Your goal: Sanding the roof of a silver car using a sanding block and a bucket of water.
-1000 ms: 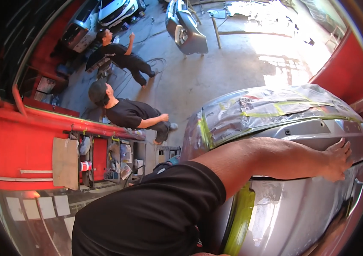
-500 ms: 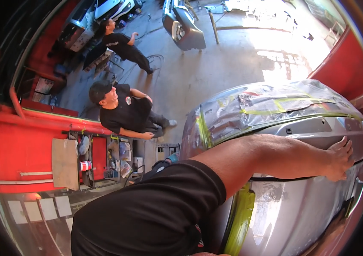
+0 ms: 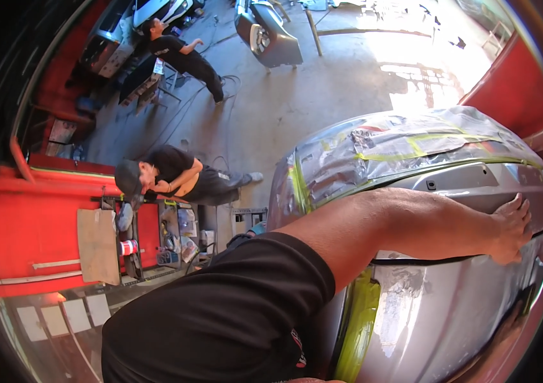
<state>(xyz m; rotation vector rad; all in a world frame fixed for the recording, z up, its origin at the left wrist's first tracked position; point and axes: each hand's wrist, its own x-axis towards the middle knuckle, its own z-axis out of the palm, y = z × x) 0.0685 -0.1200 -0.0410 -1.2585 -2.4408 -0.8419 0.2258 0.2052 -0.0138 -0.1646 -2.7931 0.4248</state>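
Stretched out over the silver car body (image 3: 437, 300), toward its right end: the left hand (image 3: 507, 233), open, fingers extended, palm apparently resting on the metal beside the dark seam between the upper and lower panels. Right hand not to be made out, so impossible to tell whether open or closed.

Over the far, upper part of the car body, wrinkled clear masking film (image 3: 380, 150), held down with thin yellow-green strips. Down the near left edge of the car body, a broader band of yellow-green tape (image 3: 359, 325) (shiny, slightly creased). Just below the film, a small dark square fitting (image 3: 431, 185) set into the upper panel.

Left of the car body, near the red wall (image 3: 35, 223), a brown flat sheet (image 3: 98, 246), probably cardboard, next to a rack with a red-and-white container (image 3: 129, 247). Also left of the car body, a co-worker in a dark cap (image 3: 169, 165), one hand near the face. Farther off beyond the car body, another person in black (image 3: 182, 56) and a grey bumper cover (image 3: 278, 45), well apart.
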